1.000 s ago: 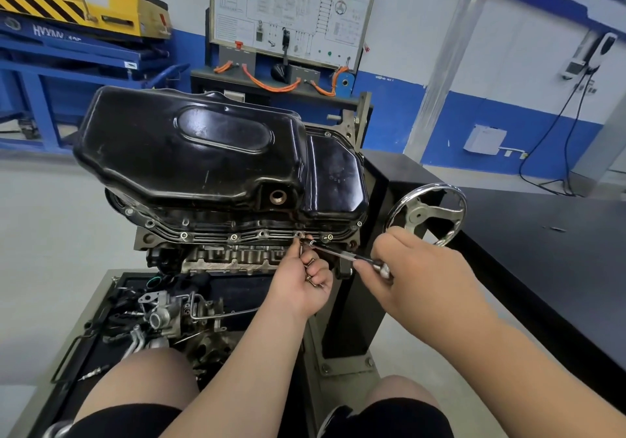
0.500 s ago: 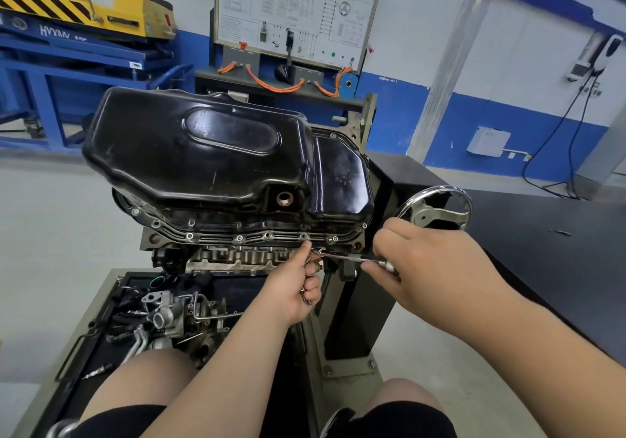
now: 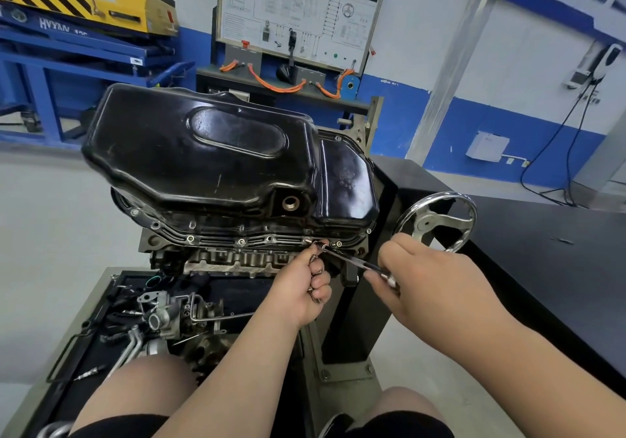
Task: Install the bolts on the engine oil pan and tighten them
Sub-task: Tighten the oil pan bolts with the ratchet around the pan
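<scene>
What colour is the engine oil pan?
The oil pan is glossy black, clearest in the head view.

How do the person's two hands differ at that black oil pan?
The left hand is curled round several small silvery bolts; the right hand grips a slim dark metal driver. The left hand sits just below the glossy black oil pan; the right hand lies further out, reaching it only through the driver's tip. Both work at one spot on its near flange.
</scene>
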The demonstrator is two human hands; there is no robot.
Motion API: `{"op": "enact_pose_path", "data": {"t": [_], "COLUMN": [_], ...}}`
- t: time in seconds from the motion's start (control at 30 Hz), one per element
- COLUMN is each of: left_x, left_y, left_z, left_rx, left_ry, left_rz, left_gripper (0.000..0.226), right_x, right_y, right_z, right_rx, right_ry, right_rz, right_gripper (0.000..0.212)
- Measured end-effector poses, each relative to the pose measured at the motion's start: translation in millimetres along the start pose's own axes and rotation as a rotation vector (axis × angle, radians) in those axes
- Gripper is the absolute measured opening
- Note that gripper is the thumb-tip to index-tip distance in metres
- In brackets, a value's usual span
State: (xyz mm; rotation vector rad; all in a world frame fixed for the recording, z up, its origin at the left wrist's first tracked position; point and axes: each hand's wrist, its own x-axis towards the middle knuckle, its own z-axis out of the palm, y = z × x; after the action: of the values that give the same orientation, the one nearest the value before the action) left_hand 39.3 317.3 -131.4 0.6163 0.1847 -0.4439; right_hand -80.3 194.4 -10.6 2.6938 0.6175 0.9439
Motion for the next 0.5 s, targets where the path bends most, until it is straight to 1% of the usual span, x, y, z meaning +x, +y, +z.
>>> {"op": "enact_pose_path", "data": {"t": [0.1,0.23,0.3,0.37,0.43,0.5], "left_x": [0,0,0,0,0,1], "left_y": [-1,1,1,0,0,1], "left_z": [-1,0,2,5,8,10], "left_rx": [-0.001,-0.093,-0.134,-0.162,-0.197,-0.223], "left_ry": [0.002,0.019,0.017,0.014,0.013,0.008], "left_rz": [-0.011,-0.034,-0.042,-0.038,-0.033,-0.035], "left_gripper": [0.023,0.03,0.032,0.032,0.032,0.033], "right_x": [4,14,21,26,28,29], "right_y": [1,3,5,5,4,1], "right_z": [-5,-11,-14,-17,-19,-20], "right_rx": [0.033,0.001,0.03,0.085,0.209,0.294], "right_ry": [-0.048,-0.216,-0.244,-0.248,-0.269,-0.272], "right_rz": [0.022,0.036,0.038,0.059,0.091,0.095], "right_gripper": [0.033,0.026,0.025,0.022,0.017,0.019]}}
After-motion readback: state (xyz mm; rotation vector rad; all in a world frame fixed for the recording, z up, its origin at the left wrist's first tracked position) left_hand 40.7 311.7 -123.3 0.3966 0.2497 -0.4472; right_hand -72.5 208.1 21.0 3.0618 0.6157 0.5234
